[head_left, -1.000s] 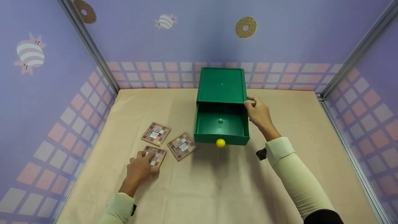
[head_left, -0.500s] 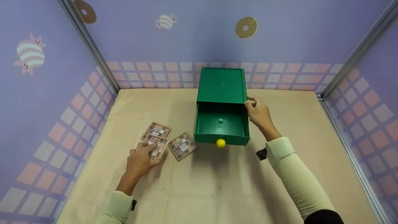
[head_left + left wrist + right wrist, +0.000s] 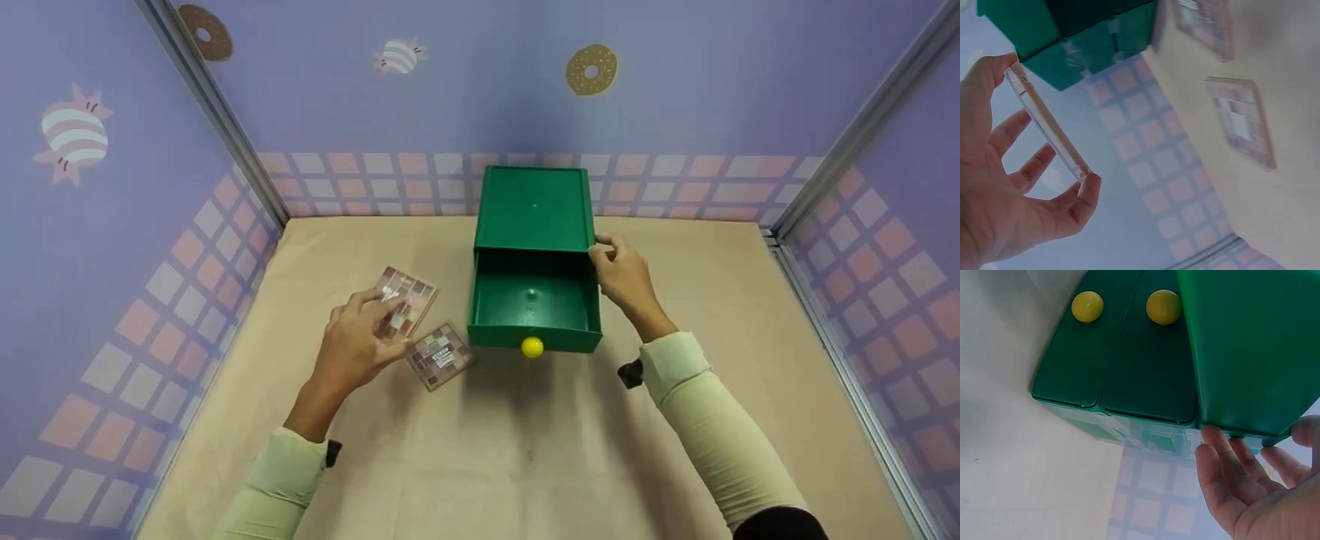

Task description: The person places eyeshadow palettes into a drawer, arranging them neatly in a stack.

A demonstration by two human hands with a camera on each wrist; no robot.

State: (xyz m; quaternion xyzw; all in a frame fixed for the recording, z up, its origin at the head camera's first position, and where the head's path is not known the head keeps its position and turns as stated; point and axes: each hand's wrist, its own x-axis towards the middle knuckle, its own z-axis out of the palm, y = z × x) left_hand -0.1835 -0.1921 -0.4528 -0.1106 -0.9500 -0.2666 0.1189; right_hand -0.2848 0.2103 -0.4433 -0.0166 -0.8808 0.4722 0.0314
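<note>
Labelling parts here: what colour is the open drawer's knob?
Yellow; the knob shows best in the head view.

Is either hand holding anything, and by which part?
Left hand pinches a checkered palette by opposite edges; right hand touches the side of the green cabinet, grip unclear.

Looks like a staged booth: walled with flat lilac panels (image 3: 480,105) bearing tan ring doughnuts (image 3: 576,75), striped sweets (image 3: 75,136) and pink-and-white checks (image 3: 343,164), cornered by grey metal rails (image 3: 216,112), laid with creased beige cloth (image 3: 480,465).
</note>
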